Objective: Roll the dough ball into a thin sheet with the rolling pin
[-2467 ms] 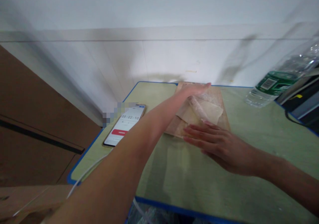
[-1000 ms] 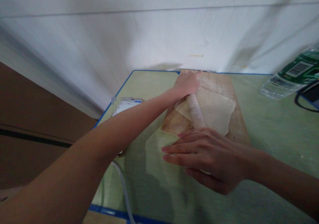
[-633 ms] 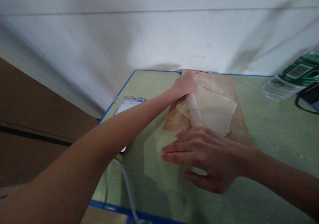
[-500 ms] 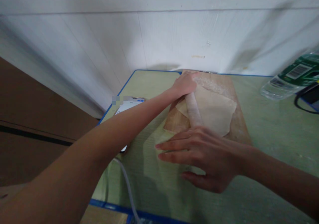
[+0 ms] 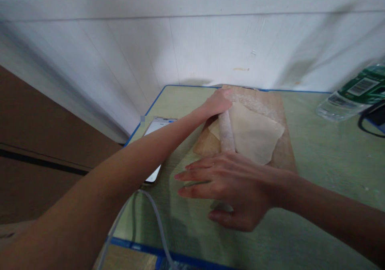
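Both hands lie flat and spread, gripping nothing, the left hand (image 5: 217, 102) on the far end and the right hand (image 5: 231, 182) on the near end of the pin (image 5: 226, 133), which presses dough (image 5: 255, 131) on the board (image 5: 282, 109), so the push spreads evenly.

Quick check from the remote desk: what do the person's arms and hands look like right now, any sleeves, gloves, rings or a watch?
Both forearms are bare as far as the view shows, with no sleeves in sight. The left hand and right hand wear no gloves. No ring, watch or wristband is visible on either. The picture is too soft to tell anything about the nails.
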The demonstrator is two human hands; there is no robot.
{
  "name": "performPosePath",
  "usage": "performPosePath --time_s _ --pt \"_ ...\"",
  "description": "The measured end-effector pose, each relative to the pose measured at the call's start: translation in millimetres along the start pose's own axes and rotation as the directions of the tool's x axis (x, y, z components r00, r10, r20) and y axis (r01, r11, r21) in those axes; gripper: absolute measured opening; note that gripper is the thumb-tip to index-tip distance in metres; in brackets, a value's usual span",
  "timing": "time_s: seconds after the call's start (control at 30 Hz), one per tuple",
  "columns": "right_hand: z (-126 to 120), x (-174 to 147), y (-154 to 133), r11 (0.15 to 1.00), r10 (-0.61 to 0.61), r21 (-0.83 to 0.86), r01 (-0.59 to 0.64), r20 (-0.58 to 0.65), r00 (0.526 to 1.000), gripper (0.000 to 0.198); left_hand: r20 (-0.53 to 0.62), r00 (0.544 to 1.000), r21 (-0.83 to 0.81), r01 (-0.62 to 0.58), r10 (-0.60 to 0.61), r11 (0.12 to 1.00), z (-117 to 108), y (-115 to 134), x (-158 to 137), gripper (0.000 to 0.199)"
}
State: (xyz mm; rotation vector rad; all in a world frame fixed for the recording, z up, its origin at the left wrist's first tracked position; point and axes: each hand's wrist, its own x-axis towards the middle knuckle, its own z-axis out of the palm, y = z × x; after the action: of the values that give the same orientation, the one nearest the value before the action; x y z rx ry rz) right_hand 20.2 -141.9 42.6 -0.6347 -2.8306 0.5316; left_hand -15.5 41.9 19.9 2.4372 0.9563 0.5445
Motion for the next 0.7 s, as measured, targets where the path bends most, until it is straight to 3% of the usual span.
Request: performPosePath --time_s 0.3,0.43,0.7 --pt "-1.7 3.0 2.6 0.997 -0.012 -0.071 0.014 0.023 1.000 0.038 0.008 0.989 0.004 0.149 -0.149 0.989 -5.8 6.8 -12.4 0.032" --pt "2.1 -6.7 4.4 0.988 0.053 -0.147 -0.050 0.014 0.999 0.049 0.005 0.986 0.020 0.169 -0.169 0.985 -6.5 10.1 -15.1 0.027" --pt "4.8 -26.9 -0.2 0.981 0.070 -0.177 -0.084 -0.082 0.994 0.056 -0.037 0.966 0.060 0.259 -0.258 0.964 -6.0 17.1 -20.5 0.030"
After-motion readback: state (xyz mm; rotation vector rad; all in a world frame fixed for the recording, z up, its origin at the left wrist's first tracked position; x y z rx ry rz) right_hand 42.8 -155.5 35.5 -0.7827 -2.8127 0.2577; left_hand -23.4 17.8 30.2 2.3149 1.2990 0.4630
